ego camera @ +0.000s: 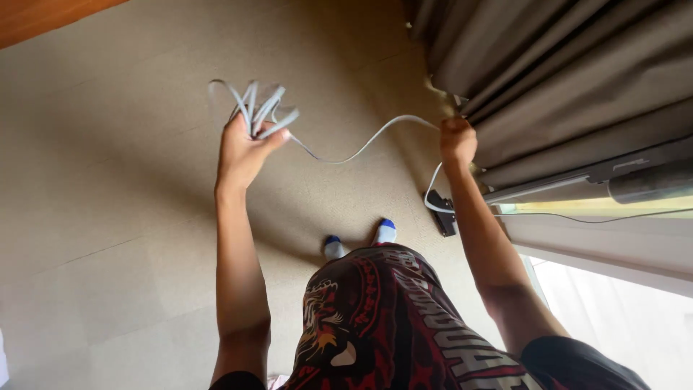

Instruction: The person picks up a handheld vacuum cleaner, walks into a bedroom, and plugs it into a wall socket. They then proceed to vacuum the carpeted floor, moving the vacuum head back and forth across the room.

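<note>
Left hand [242, 152] grips coiled white cable [261, 112]; right hand [458, 141] pinches its free run. Risk: loops slipping off fingers, or plug block [443, 213] snagging against curtain [563, 79].

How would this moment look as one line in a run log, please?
left hand: grips coiled white cable | right hand: holds cable strand by curtain | standing on beige floor

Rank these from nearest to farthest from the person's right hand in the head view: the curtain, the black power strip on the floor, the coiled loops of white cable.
1. Curtain: right beside the right hand, apparently touching.
2. Black power strip: on the floor, just below that hand in the picture.
3. Coiled loops of white cable: across at the left hand.
</note>
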